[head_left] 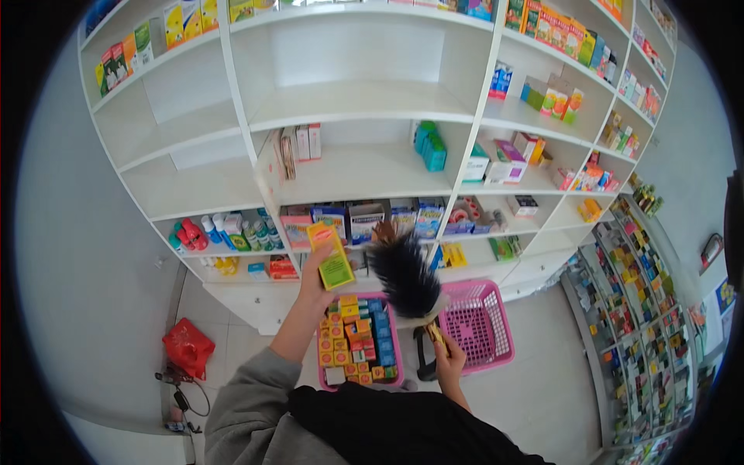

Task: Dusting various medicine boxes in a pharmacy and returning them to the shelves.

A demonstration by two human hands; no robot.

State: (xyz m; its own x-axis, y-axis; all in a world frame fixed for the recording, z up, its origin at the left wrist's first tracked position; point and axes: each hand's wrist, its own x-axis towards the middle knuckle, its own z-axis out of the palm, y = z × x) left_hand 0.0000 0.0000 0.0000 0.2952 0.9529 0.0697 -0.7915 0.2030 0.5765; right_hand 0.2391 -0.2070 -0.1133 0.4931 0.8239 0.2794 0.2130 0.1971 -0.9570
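Observation:
My left hand (314, 280) grips a yellow and green box (331, 257), held upright and slightly tilted before the lower shelves. In my right hand (450, 363) is the handle of a feather duster (404, 275); its black plume points up and away from me, close to the box but apart from it. Below my left hand stands a pink basket (401, 364) packed with small orange, yellow, blue and red boxes (353, 345). A second pink basket (508, 325), with a latticed bottom, is to the right of the duster handle.
White shelving (349, 101) spans the front, with medicine boxes and bottles (244, 231) on several shelves. A red bag (188, 349) and dark cables (184, 399) lie on the floor at left. A stocked display rack (643, 325) stands at right.

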